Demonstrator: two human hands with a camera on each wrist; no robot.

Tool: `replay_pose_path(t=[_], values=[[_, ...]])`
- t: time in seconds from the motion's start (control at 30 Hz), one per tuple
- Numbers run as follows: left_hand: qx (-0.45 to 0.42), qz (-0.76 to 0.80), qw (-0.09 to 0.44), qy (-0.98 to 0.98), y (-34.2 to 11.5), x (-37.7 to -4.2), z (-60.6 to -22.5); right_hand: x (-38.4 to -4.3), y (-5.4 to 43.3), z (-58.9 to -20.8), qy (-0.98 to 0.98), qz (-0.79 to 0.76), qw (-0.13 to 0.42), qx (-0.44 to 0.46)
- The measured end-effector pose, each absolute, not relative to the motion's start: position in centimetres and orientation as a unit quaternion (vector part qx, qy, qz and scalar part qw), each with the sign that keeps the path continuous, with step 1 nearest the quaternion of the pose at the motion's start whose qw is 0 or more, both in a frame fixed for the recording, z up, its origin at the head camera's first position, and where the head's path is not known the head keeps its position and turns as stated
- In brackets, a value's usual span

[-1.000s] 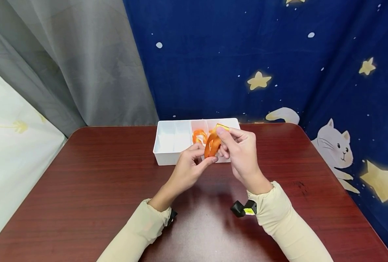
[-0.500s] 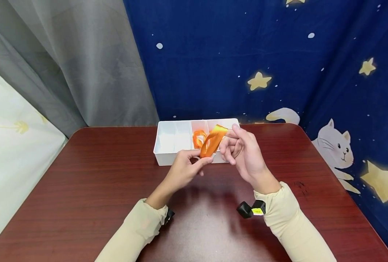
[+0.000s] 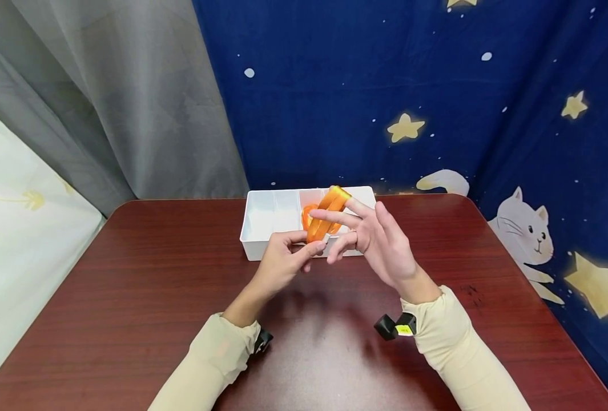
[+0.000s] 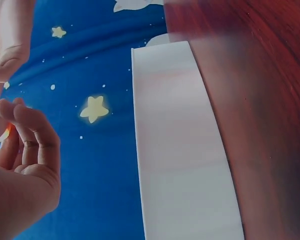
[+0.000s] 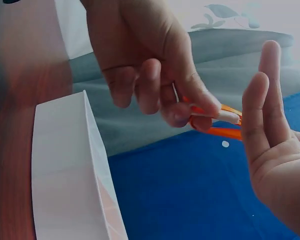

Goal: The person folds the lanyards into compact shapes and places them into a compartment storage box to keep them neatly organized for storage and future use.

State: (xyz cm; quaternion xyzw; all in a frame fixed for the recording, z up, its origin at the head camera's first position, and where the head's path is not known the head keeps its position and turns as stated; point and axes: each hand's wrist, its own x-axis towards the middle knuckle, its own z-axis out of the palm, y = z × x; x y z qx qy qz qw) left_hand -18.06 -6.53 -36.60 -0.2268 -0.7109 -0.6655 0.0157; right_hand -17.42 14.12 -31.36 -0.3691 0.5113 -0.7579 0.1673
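Note:
A looped orange satin ribbon (image 3: pixel 317 229) is held up over the near side of a white box (image 3: pixel 262 250). My left hand (image 3: pixel 275 262) pinches its lower end between thumb and fingers. The right hand (image 3: pixel 388 248) has its fingers spread; one reaches behind the top of the loop, while another stretches across its front. In the right wrist view a short pale piece (image 5: pixel 228 117) sticks out from the left hand's pinch (image 5: pixel 155 55), beside the orange strands. Only a sliver of orange shows in the left wrist view, between the fingers of the left hand (image 4: pixel 32 155).
Thin dividers split the box into compartments. Another orange ribbon coil (image 3: pixel 306 216) lies inside it, partly hidden by the hands. The box stands near the far edge of a reddish-brown table (image 3: pixel 154 285). Behind hang a grey curtain (image 3: pixel 144 103) and a blue star-patterned curtain (image 3: pixel 314 103).
My right hand has let go of the ribbon's upper end, drawn slightly right and spread its fingers around the loop. The left hand, still pinching, has shifted slightly left.

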Motion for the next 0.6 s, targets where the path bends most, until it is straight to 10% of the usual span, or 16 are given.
replay_pose_path(t=[0.6], values=[[-0.188,-0.715,-0.003,-0.673,-6.60,-17.70,-36.35,-17.51,13.58,-32.33,0.619,-0.677,0.050,-0.396]])
